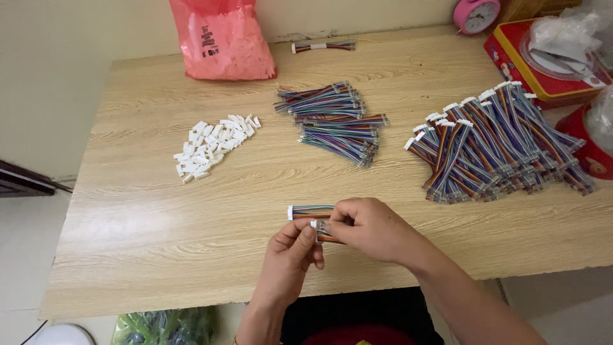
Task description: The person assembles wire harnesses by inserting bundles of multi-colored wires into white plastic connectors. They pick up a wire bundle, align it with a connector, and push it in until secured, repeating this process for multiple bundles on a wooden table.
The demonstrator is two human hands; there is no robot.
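Over the near edge of the wooden table, both my hands hold one short multicoloured ribbon cable. My left hand pinches a small white connector at the cable's near end. My right hand grips the cable's wires, covering its middle. The cable's other end carries a white connector and sticks out to the left of my right hand. Several loose white connectors lie in a pile at the table's left-centre.
A heap of cable bundles lies mid-table, and a larger heap with white connectors on the right. A pink plastic bag stands at the back, with one cable bundle beside it. Red tins and a pink clock occupy the far right.
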